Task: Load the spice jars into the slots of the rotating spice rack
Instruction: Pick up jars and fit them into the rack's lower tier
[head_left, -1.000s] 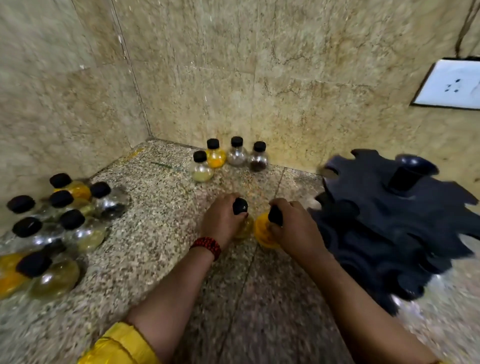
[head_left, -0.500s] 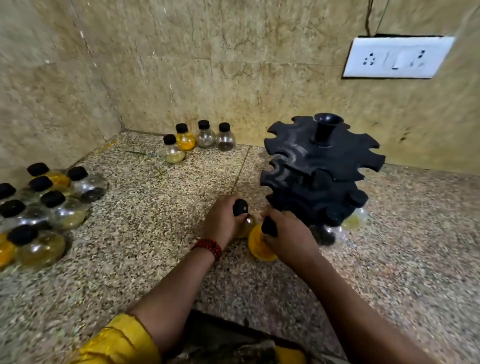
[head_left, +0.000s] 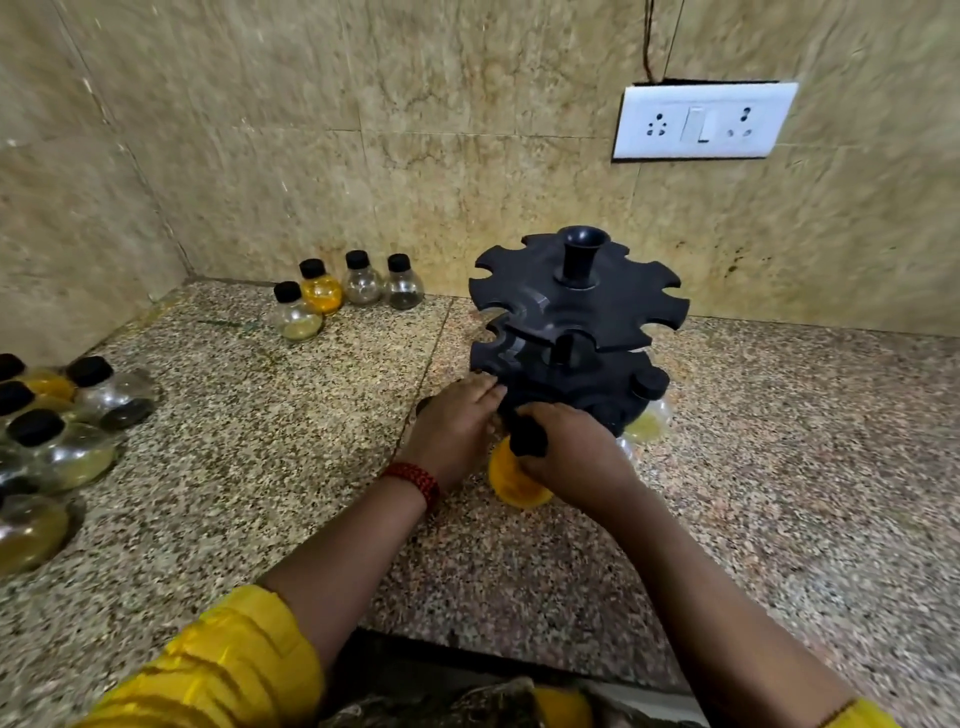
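The black two-tier spice rack (head_left: 576, 322) stands on the granite counter near the back wall. My right hand (head_left: 571, 462) grips the black cap of a yellow-filled spice jar (head_left: 511, 486) just in front of the rack's lower tier. My left hand (head_left: 457, 426) is beside it, fingertips against the lower tier's edge; it is closed around a second jar that is almost wholly hidden, with a dark cap (head_left: 423, 405) peeking out. A pale yellow jar (head_left: 647, 423) hangs in a lower slot on the right. The upper tier's slots hold nothing.
Several loose jars (head_left: 343, 296) stand at the back near the corner. Another cluster of jars (head_left: 57, 436) sits at the left edge. A white socket plate (head_left: 704, 120) is on the wall. The counter's front edge (head_left: 519, 654) runs under my forearms.
Both hands carried their jars from the open counter up to the rack's lower tier. My view swung right, bringing the rack to the centre.
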